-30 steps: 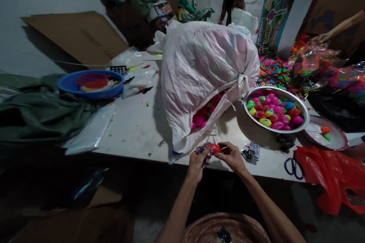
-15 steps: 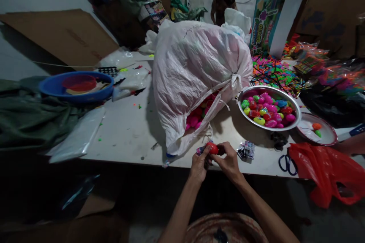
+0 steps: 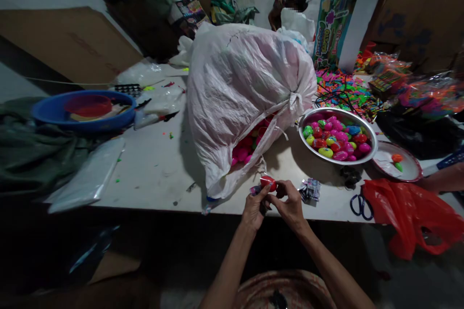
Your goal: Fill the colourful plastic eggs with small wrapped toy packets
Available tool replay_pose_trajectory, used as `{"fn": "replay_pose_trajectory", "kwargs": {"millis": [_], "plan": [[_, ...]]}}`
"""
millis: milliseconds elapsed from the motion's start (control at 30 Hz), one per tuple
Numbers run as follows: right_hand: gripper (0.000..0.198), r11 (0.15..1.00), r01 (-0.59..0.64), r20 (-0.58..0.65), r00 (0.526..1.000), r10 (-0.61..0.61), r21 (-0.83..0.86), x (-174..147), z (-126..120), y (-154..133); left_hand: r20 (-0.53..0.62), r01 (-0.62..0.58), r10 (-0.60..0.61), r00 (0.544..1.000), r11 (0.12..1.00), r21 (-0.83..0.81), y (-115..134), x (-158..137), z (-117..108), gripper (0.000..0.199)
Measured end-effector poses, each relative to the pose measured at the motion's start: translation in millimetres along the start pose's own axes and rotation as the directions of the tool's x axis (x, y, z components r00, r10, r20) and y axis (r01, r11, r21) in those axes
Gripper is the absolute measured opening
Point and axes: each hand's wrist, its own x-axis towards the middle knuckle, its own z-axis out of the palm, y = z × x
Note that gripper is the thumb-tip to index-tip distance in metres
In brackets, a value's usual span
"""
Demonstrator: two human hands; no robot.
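Note:
Near the table's front edge, a red plastic egg (image 3: pixel 267 182) is held between my two hands. The fingers of my left hand (image 3: pixel 254 208) close around its lower left side, and a small dark purple printed packet (image 3: pixel 255 189) sticks out beside them. My right hand (image 3: pixel 290 202) pinches at the egg's right end with thumb and fingers. A shiny pale strip shows on the egg's upper left; what it is I cannot make out. Just right of my right hand lies a little pile of printed sachets (image 3: pixel 311 189).
A large white sack (image 3: pixel 246 67) with pink eggs in its opening stands ahead. To its right are a metal bowl (image 3: pixel 302 137) of colourful eggs, a plate (image 3: pixel 416 174), scissors (image 3: pixel 361 206) and a red plastic bag (image 3: pixel 409 212). A blue basin (image 3: pixel 83 123) sits left; a person (image 3: pixel 286 5) is behind.
The red egg has turned slightly in my fingers, and a shiny pale strip now shows on it. My hands stay in nearly the same place. The person behind has shifted.

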Motion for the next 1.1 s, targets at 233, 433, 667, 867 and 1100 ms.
{"fn": "replay_pose_trajectory", "kwargs": {"millis": [233, 433, 667, 867, 1100], "plan": [[0.084, 0.997, -0.033, 0.314, 0.95, 0.007, 0.076, 21, -25, 7, 0.128, 0.176, -0.182, 0.975, 0.982, 0.062, 3, -2, -7, 0.027], [0.083, 0.99, 0.114, 0.423, 0.904, -0.07, -0.078, 31, -41, -1, 0.154, 0.284, -0.292, 0.944, 0.956, 0.075, 1, -3, -5, 0.024], [0.082, 0.96, 0.195, 0.361, 0.926, -0.113, -0.201, 25, -39, 6, 0.165, 0.333, -0.342, 0.925, 0.939, 0.08, -2, -2, 1, 0.021], [0.063, 0.845, 0.078, -0.01, 0.995, -0.098, -0.529, 109, -123, 24, 0.101, 0.313, -0.312, 0.945, 0.95, 0.005, 9, 8, -15, 0.02], [0.063, 0.589, -0.203, -0.338, 0.933, -0.128, -0.782, 171, -180, 7, -0.132, 0.021, -0.023, 0.991, 1.0, -0.016, 19, 4, -53, 0.027]]}}
